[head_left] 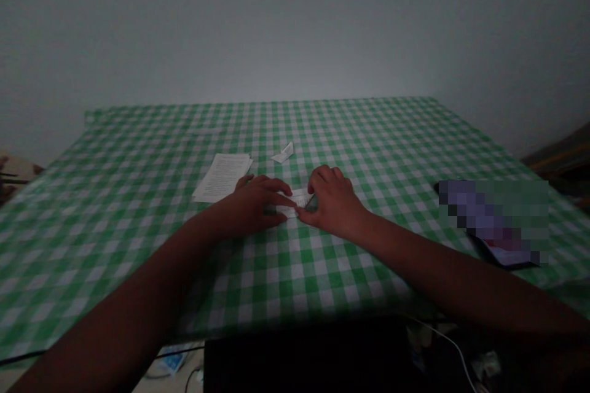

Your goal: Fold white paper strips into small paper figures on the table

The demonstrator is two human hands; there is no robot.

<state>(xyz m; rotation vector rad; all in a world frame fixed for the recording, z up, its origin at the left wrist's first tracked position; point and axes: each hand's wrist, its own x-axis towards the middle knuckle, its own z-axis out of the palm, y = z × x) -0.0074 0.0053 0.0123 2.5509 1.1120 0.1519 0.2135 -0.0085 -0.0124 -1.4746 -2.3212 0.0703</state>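
Paper (302, 201): on the checked surface (286, 276), between both hands
Left hand (246, 207): fingers parted, steadying the paper
Right hand (335, 201): fingers nearly closed, pinching its edge, apparently mid-fold

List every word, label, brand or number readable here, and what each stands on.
None can be read.
Sheets: printed lines, too small.
Handled paper: printed marks, too small and dim.
Device: screen pixelated.
Blue packet: too dark and blurred to tell.
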